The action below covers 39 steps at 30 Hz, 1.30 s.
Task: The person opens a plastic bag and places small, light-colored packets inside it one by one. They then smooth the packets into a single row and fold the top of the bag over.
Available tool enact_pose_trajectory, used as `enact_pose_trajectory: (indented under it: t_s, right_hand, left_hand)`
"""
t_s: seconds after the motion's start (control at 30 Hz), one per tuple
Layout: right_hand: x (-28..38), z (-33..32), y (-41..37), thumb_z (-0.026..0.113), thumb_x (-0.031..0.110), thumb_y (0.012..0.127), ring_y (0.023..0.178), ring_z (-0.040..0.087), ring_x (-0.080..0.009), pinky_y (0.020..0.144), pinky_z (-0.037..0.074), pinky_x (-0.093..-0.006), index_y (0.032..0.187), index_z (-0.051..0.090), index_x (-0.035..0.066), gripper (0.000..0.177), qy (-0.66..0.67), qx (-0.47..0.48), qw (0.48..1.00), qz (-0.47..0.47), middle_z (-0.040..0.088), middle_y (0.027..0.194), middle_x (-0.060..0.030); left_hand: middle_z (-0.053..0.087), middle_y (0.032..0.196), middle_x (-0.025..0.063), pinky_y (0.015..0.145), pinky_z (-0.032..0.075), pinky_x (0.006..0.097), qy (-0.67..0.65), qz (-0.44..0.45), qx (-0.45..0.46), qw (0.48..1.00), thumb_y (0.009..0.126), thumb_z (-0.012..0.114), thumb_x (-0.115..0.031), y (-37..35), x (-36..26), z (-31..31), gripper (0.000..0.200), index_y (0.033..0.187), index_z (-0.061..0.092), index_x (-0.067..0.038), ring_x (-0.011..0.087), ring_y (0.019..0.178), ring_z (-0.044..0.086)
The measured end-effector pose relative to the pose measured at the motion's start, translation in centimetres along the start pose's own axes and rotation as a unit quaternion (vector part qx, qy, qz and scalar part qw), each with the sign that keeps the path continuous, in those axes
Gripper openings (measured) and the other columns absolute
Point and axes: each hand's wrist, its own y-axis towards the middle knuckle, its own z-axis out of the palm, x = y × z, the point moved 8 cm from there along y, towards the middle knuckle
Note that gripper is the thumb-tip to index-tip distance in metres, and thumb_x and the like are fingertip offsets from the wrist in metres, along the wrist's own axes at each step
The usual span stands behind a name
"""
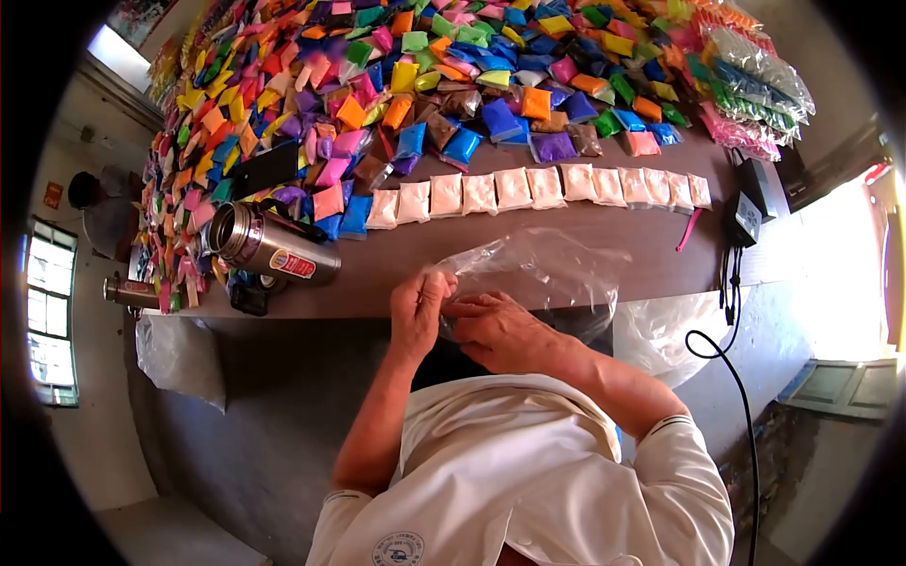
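Observation:
A large clear plastic bag [557, 269] spreads to the right from my two hands at the table's front edge. My left hand [423, 304] pinches the bag's left end, thumb against the fingers. Close beside it, my right hand [500, 330] has its fingers closed on the bag too. Beyond the bag, a curved row of pale cream packets [511, 189] lies side by side on the brown table [396, 274]. An open steel flask [274, 247] with a red and white label lies tilted to the left of my hands.
Many colourful packets [406, 75] are heaped across the back and left. Clear bundles [760, 75] sit at the back right, near a black power adapter [743, 219] with hanging cables. A black phone-like object [264, 170] rests on the heap. A person [106, 212] is at far left.

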Motion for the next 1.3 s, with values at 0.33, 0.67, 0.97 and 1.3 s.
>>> enact_pose_trajectory:
  t_s: [0.33, 0.67, 0.97, 1.3]
  right_hand:
    - [-0.9, -4.6, -5.4, 0.072, 0.017, 0.08, 0.1, 0.059, -0.03, 0.093, 0.046, -0.0446, 0.1, 0.068, 0.006, 0.023, -0.159, -0.07, 0.975, 0.139, 0.063, 0.102, -0.0094]
    - [0.4, -2.2, -3.1, 0.063, 0.005, 0.077, 0.104, 0.059, -0.0267, 0.092, 0.045, -0.0421, 0.098, 0.065, 0.006, 0.021, -0.167, -0.134, 0.975, 0.056, 0.064, 0.107, -0.0074]
    - [-1.2, -5.5, -6.6, 0.075, 0.021, 0.075, 0.107, 0.056, -0.0359, 0.092, 0.043, -0.0478, 0.102, 0.062, 0.004, 0.034, -0.207, -0.135, 0.945, 0.215, 0.06, 0.113, -0.0142]
    - [-2.2, -6.7, -8.8, 0.078, 0.035, 0.078, 0.125, 0.049, -0.0396, 0.103, 0.04, -0.0498, 0.115, 0.06, -0.002, 0.055, -0.21, -0.086, 0.931, 0.285, 0.054, 0.129, -0.0223]
  left_hand:
    - [0.068, 0.086, 0.0085, 0.075, 0.049, 0.0283, 0.003, -0.016, -0.07, 0.997, 0.105, 0.051, -0.029, -2.3, 1.1, -4.6, 0.039, 0.081, 0.06, 0.0, 0.0139, 0.079, 0.062]
    - [0.064, 0.082, 0.0075, 0.077, 0.046, 0.0304, -0.096, -0.06, -0.104, 0.988, 0.103, 0.053, -0.038, -1.6, 1.4, -4.9, 0.045, 0.073, 0.051, -0.004, 0.0145, 0.078, 0.059]
    - [0.065, 0.083, 0.0047, 0.075, 0.045, 0.0264, -0.062, -0.057, -0.101, 0.991, 0.103, 0.055, -0.033, -1.9, 3.0, -5.7, 0.037, 0.083, 0.061, -0.002, 0.0113, 0.079, 0.058]
    - [0.065, 0.079, 0.0042, 0.073, 0.049, 0.0261, 0.02, -0.052, -0.094, 0.994, 0.104, 0.054, -0.032, -1.5, 3.0, -4.6, 0.04, 0.088, 0.066, 0.003, 0.0098, 0.075, 0.058]
